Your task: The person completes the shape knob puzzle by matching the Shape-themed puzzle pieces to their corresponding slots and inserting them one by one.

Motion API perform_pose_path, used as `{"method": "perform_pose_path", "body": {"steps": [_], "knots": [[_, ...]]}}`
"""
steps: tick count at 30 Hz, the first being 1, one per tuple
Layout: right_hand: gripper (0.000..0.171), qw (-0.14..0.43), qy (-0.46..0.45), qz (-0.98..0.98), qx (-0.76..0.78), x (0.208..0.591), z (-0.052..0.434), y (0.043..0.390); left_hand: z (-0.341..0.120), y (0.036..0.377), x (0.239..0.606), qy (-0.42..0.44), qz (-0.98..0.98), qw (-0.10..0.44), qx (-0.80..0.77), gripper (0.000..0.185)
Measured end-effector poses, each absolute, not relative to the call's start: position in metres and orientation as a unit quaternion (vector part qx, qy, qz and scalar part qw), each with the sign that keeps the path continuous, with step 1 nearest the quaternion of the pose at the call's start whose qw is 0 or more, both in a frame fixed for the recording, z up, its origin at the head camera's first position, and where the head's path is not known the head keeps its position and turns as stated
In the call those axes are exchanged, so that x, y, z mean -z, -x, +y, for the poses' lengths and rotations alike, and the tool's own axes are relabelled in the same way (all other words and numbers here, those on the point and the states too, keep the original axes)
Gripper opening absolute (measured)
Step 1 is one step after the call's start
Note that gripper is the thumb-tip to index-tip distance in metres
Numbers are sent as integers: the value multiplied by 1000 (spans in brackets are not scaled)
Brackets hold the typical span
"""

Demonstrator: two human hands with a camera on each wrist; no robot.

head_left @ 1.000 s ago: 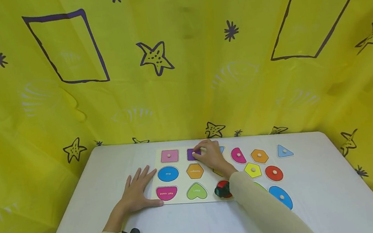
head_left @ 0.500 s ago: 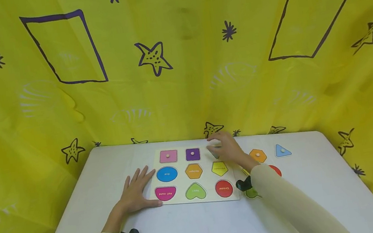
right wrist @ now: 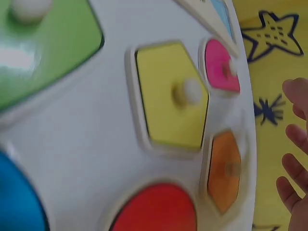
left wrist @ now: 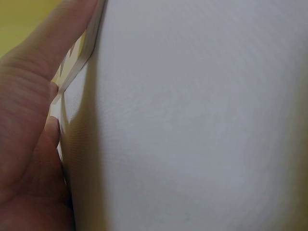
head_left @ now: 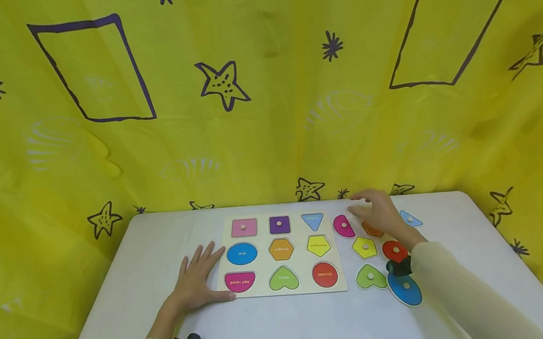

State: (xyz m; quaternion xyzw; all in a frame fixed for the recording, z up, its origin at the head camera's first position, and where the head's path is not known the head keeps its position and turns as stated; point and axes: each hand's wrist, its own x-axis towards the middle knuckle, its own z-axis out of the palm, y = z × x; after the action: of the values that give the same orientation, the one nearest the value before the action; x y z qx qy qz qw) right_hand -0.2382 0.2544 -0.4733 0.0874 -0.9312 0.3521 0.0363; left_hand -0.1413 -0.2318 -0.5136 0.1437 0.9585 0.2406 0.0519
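White table (head_left: 274, 337) — right hand (head_left: 383, 215) near orange piece (right wrist: 221, 180).

Board (head_left: 303, 269): smooth, matt-looking face. Heart (head_left: 372, 283), right of board: glossy face, wood-like knob (head_left: 371, 276). Counter (head_left: 274, 337), beneath board: matt, finely textured. Curtain (head_left: 267, 135), behind board: creased, plastic-like.

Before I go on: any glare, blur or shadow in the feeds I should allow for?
Right wrist: a white glare patch on the green heart piece, which also looks blurred; left wrist: a dark shadow on the table beside the left hand, with the picture soft overall; head: fairly even light, shapes on the board distinct, their lettering small and soft.
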Motion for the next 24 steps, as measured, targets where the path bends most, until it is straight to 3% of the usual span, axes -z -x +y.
{"method": "perform_pose_path", "body": {"steps": [11,24], "knots": [[45,50,-30,-937,-345,479,315,214,-232,142,516,-143,958,57,-243,116],[65,17,72,-926,-370,492,359,197,-232,143,514,-143,959,55,-238,114]]}}
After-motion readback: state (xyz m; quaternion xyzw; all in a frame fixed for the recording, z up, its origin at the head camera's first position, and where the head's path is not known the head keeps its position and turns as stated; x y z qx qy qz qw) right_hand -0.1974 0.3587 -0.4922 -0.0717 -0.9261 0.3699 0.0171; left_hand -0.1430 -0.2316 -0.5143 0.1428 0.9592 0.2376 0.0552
